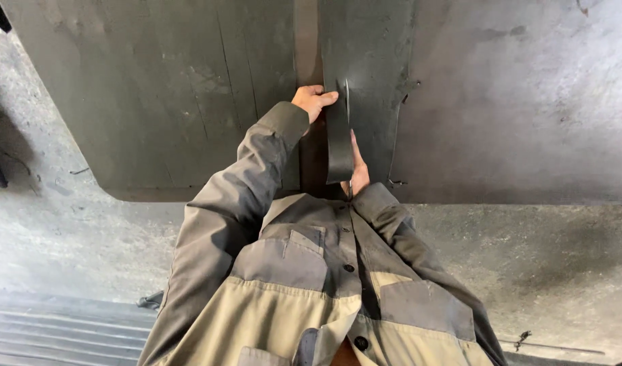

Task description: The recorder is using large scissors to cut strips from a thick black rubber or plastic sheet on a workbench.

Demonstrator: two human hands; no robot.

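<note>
I hold a dark, narrow curved metal strip (pixel 338 146) upright in front of my chest. My left hand (pixel 314 102) grips its upper end, thumb and fingers wrapped over the edge. My right hand (pixel 357 173) supports the lower part from the right side, partly hidden behind the strip. The strip stands in the gap between two large dark steel sheets. Both arms wear grey and tan work-jacket sleeves.
A large dark steel sheet (pixel 168 88) lies to the left with a rounded corner, and a lighter grey sheet (pixel 521 102) lies to the right. Grey concrete floor (pixel 67 230) surrounds them. Ribbed metal panels (pixel 53 332) sit at the lower left.
</note>
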